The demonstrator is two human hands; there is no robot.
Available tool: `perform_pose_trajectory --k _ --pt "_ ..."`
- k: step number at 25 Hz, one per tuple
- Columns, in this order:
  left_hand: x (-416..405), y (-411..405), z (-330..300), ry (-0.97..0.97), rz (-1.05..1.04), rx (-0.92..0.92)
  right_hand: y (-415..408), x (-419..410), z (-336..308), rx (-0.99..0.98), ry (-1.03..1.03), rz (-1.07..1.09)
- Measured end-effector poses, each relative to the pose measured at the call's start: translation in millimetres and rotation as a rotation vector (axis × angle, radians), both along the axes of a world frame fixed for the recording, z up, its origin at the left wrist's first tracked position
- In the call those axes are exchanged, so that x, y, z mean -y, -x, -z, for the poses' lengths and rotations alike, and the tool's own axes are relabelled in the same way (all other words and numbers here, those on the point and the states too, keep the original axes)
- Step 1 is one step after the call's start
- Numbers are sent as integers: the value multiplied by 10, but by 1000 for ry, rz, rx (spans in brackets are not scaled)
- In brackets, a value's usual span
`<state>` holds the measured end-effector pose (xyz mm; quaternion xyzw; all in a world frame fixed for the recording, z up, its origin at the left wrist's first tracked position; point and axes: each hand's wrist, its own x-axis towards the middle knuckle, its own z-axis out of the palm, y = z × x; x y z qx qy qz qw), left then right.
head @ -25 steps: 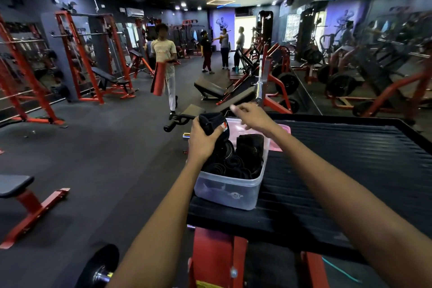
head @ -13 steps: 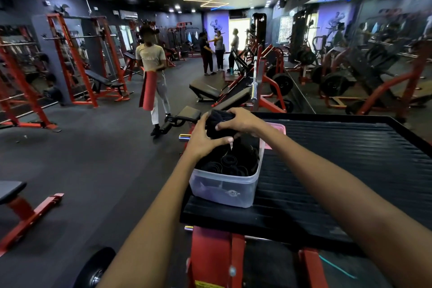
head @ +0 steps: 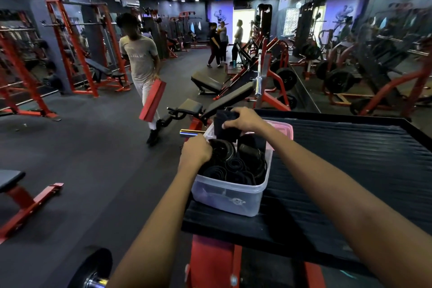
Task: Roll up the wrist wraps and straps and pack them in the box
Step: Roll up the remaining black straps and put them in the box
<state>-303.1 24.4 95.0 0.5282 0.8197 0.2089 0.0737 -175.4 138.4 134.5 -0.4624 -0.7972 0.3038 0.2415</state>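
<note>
**Wrap shifted to the right hand over the box**

Since a second earlier, the left hand [head: 196,150] had dropped from the wrap [head: 226,126] to the box's [head: 230,196] near-left rim, and the right hand [head: 243,120] had closed onto the wrap from above.

The right fingers [head: 230,124] curled over the top of the wrap, a dark bundle that stood roughly upright, its long axis vertical, above the far end of the box. The left fingers were hidden behind the knuckles, so I could not tell whether they held anything; the hand rested among the rolls [head: 233,166] at the box's left side.

The box, clear plastic, sat on the near-left corner of the table [head: 350,170]. It was nearly full of black rolled straps, coils upward, with a larger dark wrap toward its far right. A pink lid [head: 284,127] lay just behind the box.

By my judgement the coming move turned on a drop straight down: the wrap hung directly over the far-left part of the box, the right hand carried it, and the left hand seemed placed to hold the rolls aside.
</note>
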Motion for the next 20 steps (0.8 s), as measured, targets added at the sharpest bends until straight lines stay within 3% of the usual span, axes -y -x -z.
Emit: perform_pose_trajectory --k 5,11,13,15,20 --pt "-1 -25 -2 -22 -6 -26 239 -206 147 382 -178 25" --pt "-24 -26 11 -18 -14 -27 247 -75 246 477 -226 -28" --pt "-20 -26 17 -20 -16 -33 181 -75 12 562 -111 -131" --pt "-21 -32 15 -20 -12 -45 113 -96 -159 570 15 -189" --pt "-40 -37 3 1 -25 -40 159 65 315 351 -243 -9"
